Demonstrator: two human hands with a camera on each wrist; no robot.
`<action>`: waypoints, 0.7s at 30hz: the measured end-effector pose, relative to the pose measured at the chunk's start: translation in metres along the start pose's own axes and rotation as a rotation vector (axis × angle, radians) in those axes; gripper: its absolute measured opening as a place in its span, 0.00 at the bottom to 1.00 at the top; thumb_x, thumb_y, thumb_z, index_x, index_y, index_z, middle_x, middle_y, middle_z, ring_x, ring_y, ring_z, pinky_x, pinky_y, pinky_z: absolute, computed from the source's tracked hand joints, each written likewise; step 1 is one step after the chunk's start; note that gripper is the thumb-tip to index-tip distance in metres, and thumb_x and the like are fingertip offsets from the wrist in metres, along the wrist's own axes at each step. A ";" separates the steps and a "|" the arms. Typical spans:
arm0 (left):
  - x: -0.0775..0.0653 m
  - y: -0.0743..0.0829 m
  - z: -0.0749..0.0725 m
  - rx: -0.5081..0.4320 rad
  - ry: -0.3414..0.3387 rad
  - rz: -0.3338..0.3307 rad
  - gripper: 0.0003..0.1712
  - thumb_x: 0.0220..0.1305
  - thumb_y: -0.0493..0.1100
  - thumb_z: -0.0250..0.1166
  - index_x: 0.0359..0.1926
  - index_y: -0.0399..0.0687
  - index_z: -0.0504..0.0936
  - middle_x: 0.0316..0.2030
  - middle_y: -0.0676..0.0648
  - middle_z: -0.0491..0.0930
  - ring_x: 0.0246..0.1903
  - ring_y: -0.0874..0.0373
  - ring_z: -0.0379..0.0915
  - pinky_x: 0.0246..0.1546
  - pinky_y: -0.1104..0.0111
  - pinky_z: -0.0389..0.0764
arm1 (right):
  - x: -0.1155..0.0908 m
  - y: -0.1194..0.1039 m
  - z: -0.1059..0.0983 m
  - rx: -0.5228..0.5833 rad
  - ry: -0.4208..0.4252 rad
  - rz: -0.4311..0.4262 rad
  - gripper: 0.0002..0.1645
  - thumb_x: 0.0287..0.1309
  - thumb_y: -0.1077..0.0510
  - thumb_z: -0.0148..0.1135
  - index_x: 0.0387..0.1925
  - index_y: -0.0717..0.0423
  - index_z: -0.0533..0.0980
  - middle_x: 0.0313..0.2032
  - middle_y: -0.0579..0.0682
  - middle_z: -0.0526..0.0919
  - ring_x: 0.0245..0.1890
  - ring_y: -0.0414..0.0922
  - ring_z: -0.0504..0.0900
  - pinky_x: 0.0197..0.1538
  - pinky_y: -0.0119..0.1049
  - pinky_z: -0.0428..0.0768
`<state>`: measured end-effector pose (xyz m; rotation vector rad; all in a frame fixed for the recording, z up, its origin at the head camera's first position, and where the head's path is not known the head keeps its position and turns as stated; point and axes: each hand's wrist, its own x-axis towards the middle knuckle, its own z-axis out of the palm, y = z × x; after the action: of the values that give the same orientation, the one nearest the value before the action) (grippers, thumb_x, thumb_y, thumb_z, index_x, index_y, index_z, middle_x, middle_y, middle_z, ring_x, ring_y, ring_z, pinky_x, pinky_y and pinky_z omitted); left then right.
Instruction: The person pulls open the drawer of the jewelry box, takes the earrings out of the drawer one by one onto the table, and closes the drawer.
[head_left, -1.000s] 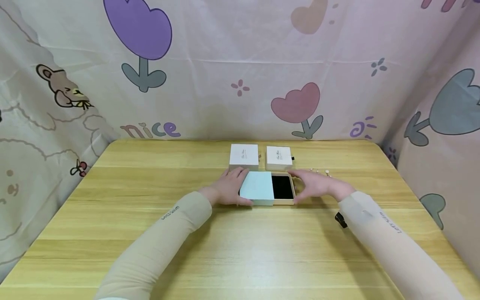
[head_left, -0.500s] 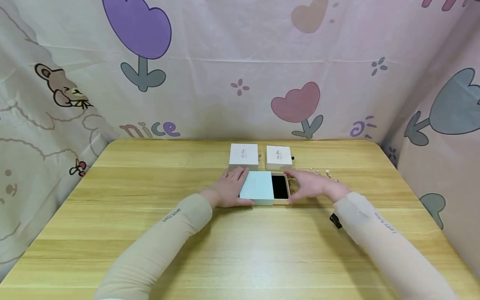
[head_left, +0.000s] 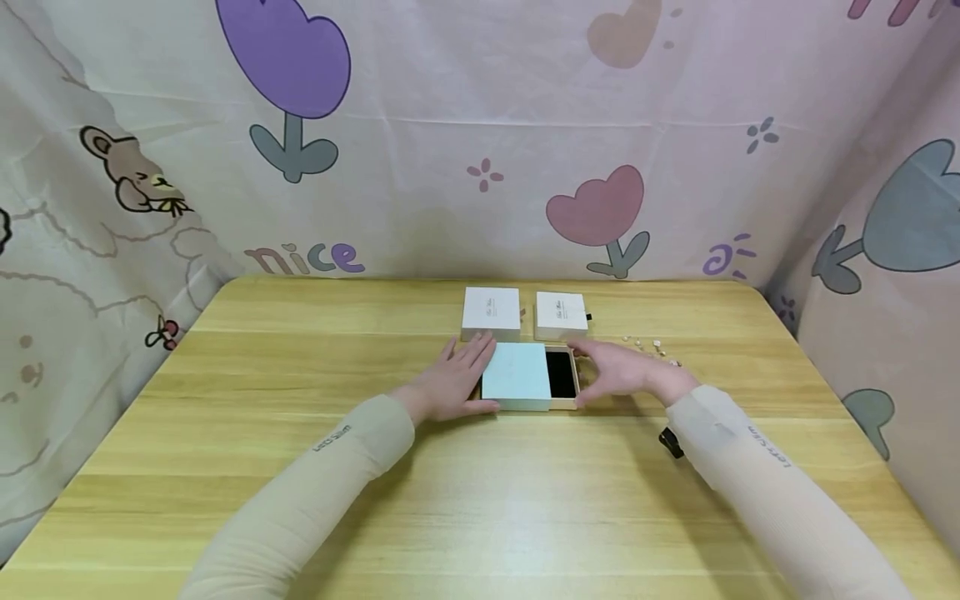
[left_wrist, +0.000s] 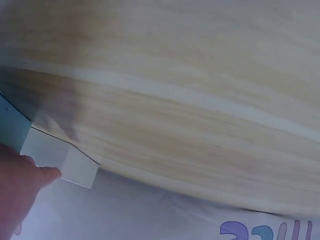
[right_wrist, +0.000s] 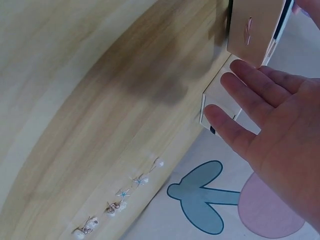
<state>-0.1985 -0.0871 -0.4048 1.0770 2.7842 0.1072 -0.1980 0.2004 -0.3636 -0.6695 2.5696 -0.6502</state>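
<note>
A pale blue slide-out jewelry box lies on the wooden table. Its cream drawer, lined in black, sticks partly out on the right. My left hand rests at the box's left side, fingers spread and fairly straight, thumb along the front corner. With the thumb at the front edge and a finger at the back, my right hand holds the drawer across its outer end. The right wrist view shows the drawer's end face with a small pink ribbon tab; the other fingers extend loosely below it.
Two white lettered boxes, a larger one and a smaller one, stand close behind the blue box. Several small earrings lie in a row to the right. A printed curtain hangs behind the table.
The drawer has slid left, further into the blue sleeve, with my right hand moving along. My left hand has loosened slightly, its fingers spreading and shifting a little left.
</note>
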 end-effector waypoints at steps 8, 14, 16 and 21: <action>-0.001 0.002 -0.002 0.024 -0.049 -0.016 0.54 0.63 0.72 0.43 0.73 0.42 0.33 0.74 0.44 0.29 0.73 0.51 0.26 0.71 0.48 0.37 | 0.001 -0.002 0.001 -0.013 0.003 -0.009 0.62 0.43 0.51 0.73 0.71 0.64 0.46 0.69 0.64 0.56 0.67 0.62 0.60 0.68 0.56 0.57; 0.000 0.002 -0.003 0.037 -0.043 -0.016 0.55 0.63 0.72 0.43 0.73 0.40 0.34 0.74 0.43 0.31 0.74 0.50 0.28 0.71 0.47 0.39 | 0.005 -0.004 0.003 0.004 0.008 -0.009 0.61 0.43 0.51 0.72 0.71 0.65 0.46 0.68 0.64 0.58 0.66 0.61 0.61 0.68 0.56 0.58; 0.000 0.003 -0.004 0.038 -0.042 -0.015 0.55 0.63 0.72 0.43 0.73 0.40 0.35 0.74 0.42 0.31 0.74 0.50 0.28 0.70 0.47 0.39 | 0.006 -0.006 0.004 0.007 0.015 -0.012 0.62 0.42 0.51 0.73 0.71 0.65 0.47 0.68 0.64 0.58 0.66 0.61 0.61 0.68 0.56 0.57; 0.000 0.003 -0.006 0.031 -0.056 -0.012 0.55 0.63 0.72 0.43 0.73 0.40 0.35 0.74 0.42 0.31 0.74 0.50 0.28 0.70 0.46 0.39 | 0.010 -0.007 0.006 -0.001 0.015 -0.015 0.62 0.42 0.51 0.73 0.71 0.65 0.47 0.67 0.65 0.59 0.65 0.61 0.62 0.67 0.56 0.58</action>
<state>-0.1970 -0.0849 -0.3986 1.0532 2.7508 0.0325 -0.2005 0.1874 -0.3674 -0.6875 2.5809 -0.6615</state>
